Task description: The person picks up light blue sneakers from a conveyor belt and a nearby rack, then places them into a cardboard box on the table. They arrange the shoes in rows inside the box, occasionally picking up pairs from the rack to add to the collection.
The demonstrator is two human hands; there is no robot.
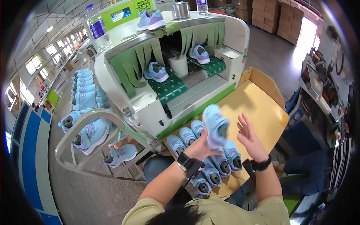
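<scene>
A light blue sneaker (pixel 215 125), slightly blurred, is tilted above the tan board. My left hand (pixel 200 148) is closed on its lower left side, thumb up along the edge and fingers underneath. My right hand (pixel 253 140) is held up to the right of the sneaker, apart from it, with its fingers spread and nothing in them. Below both hands, several more blue sneakers (pixel 232 155) lie in two rows on the board (pixel 255 101), with dark grey inserts in their openings. My left forearm covers part of these rows.
Ahead stands a white and green machine (pixel 240 35) with strip curtains and two green perforated conveyors (pixel 167 90), each carrying a sneaker. Another sneaker (pixel 150 19), a bottle (pixel 98 32) and a metal cup (pixel 180 10) stand on top. A metal-framed rack (pixel 62 150) holds sneakers at left.
</scene>
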